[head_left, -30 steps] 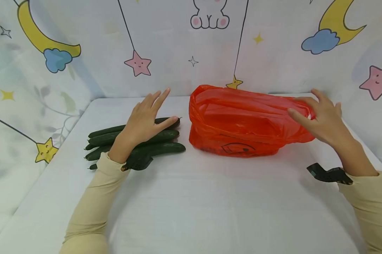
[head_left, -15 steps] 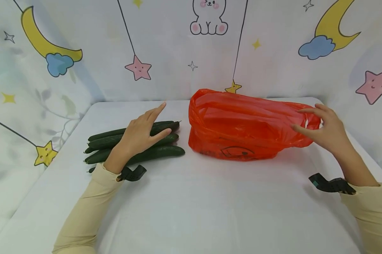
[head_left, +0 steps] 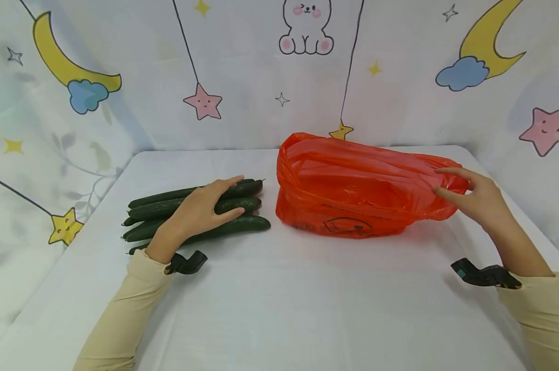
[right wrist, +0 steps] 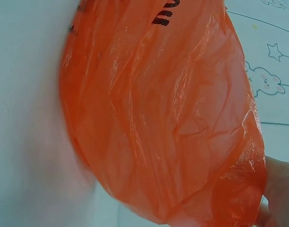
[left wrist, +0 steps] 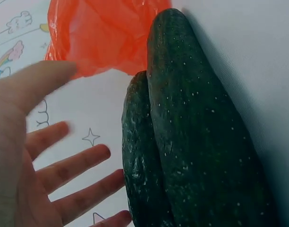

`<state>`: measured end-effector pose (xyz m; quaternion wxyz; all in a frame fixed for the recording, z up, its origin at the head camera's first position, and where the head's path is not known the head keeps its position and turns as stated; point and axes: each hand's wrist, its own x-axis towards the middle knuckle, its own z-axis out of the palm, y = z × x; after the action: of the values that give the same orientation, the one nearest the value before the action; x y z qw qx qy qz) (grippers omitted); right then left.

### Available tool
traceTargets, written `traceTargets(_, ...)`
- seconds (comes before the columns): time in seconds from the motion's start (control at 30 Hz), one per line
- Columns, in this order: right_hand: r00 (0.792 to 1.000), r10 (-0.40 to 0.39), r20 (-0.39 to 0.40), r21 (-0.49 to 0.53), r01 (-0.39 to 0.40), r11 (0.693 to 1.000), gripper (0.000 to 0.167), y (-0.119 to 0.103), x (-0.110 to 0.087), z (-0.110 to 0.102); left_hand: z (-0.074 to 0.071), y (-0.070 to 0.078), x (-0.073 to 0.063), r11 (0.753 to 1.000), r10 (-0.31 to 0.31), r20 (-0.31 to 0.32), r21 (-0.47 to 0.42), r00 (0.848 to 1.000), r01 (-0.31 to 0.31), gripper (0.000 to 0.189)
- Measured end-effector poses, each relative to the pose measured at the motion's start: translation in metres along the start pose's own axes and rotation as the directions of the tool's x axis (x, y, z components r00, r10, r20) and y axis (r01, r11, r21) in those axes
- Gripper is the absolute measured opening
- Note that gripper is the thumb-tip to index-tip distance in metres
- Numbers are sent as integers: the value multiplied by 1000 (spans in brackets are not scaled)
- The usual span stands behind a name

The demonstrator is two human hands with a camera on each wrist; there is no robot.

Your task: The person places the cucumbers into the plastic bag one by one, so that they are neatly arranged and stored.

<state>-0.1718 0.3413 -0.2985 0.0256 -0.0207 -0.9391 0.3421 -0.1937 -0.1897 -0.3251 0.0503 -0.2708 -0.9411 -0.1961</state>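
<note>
Fingers (left wrist: 73,164) of the left hand (head_left: 200,208) are spread wide over the cucumbers (head_left: 244,223), left of the red bag (head_left: 295,212); whether they touch the skins I cannot tell. At the bag's right end, the right hand (head_left: 482,200) has thumb and forefinger well parted, with plastic showing between them; contact there is unclear. Dark green cucumbers lie side by side and partly stacked, their right tips near the bag but apart from it. The bag rests on the white counter (head_left: 307,309), mouth gaping, dark print across its front. Behind it hangs a backdrop (head_left: 242,51) with stars and moons.
</note>
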Motion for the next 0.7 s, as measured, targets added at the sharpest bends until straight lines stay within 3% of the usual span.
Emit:
traceTargets(0.37,999,15,48,-6,-15,1000,65,3,1,3,4,-8,-1,999,29,17,37,999,-29,49)
traceTargets(0.7,999,-10,45,22,9,1000,63,2,3,7,-1,-18,-5,1000,0,12,10,1000,0,43)
